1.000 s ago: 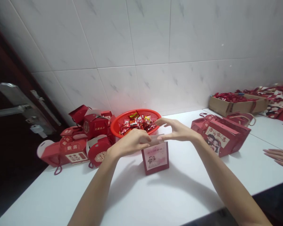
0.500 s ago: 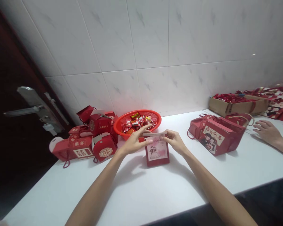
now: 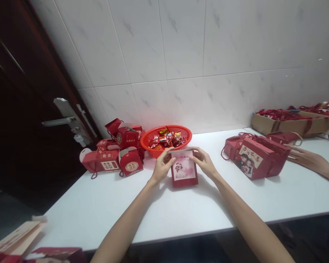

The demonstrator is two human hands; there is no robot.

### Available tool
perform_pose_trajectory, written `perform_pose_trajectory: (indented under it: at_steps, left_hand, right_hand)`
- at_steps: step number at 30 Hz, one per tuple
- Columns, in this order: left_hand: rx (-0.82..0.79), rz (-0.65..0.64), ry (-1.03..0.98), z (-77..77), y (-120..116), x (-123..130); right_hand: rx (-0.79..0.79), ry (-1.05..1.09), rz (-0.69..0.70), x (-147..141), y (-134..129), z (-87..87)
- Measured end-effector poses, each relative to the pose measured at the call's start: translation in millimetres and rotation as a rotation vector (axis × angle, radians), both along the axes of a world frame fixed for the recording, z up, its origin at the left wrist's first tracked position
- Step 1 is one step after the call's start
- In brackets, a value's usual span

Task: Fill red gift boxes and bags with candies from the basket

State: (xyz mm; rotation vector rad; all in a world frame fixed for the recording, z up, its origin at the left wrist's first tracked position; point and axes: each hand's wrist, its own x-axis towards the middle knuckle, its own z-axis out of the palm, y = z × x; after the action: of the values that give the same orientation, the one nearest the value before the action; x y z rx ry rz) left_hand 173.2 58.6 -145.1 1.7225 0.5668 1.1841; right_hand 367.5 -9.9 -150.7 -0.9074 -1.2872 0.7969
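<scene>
A small red candy box (image 3: 184,181) with a pink panel showing a bridal couple stands on the white table in front of me. My left hand (image 3: 162,166) grips its upper left side, thumb on the front and fingers behind. On the upper right side my right hand (image 3: 204,164) holds it the same way. The fingertips behind the box are partly hidden. Just beyond it sits a red plastic basket (image 3: 190,138) with wrapped candies (image 3: 166,138) in it.
Red gift boxes (image 3: 106,160) are piled at the left, near a dark door (image 3: 13,84). More red boxes (image 3: 252,157) stand at the right, with another person's hand (image 3: 307,159) at them. A cardboard box (image 3: 265,126) lies behind. Other boxes (image 3: 57,254) show at the lower left.
My hands have slid from the box's top edge down onto its upper sides. The other person's hand has moved left to the red boxes. The view has turned left.
</scene>
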Motion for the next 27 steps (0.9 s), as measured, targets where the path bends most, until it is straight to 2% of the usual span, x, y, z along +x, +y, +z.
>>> perform_pose_trajectory:
  at_steps: [12, 18, 22, 27]
  left_hand:
    - [-0.047, 0.088, -0.067, -6.4, -7.2, 0.6]
    - [-0.114, 0.076, -0.064, -6.3, -11.2, -2.1]
    - [-0.048, 0.104, -0.04, -6.8, -15.4, -2.0]
    - [0.025, 0.157, -0.064, -4.3, -22.3, 1.6]
  right_hand:
    - [0.019, -0.006, -0.028, -2.4, -3.9, -0.6]
    - [0.019, 0.046, -0.13, -10.2, -1.4, -0.6]
    - [0.025, 0.125, -0.216, -19.9, -1.9, -2.7]
    - [-0.004, 0.114, -0.179, -22.2, -7.8, 0.4]
